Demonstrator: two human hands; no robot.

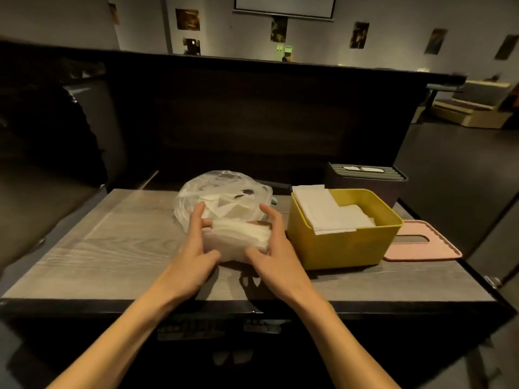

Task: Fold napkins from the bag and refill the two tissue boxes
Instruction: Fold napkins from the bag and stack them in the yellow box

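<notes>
A thick stack of white napkins stands on the table between my hands. My left hand grips its left side, thumb in front and fingers behind. My right hand grips its right side the same way. Right behind the stack lies a clear plastic bag with more white napkins inside. To the right stands an open yellow tissue box with folded napkins in it, one pile leaning over its back left rim. A dark tissue box with a slotted lid on sits behind the yellow one.
A pink slotted lid lies flat on the table right of the yellow box. The grey wood-grain table ends in a dark front edge near me. A dark bench back rises behind the table.
</notes>
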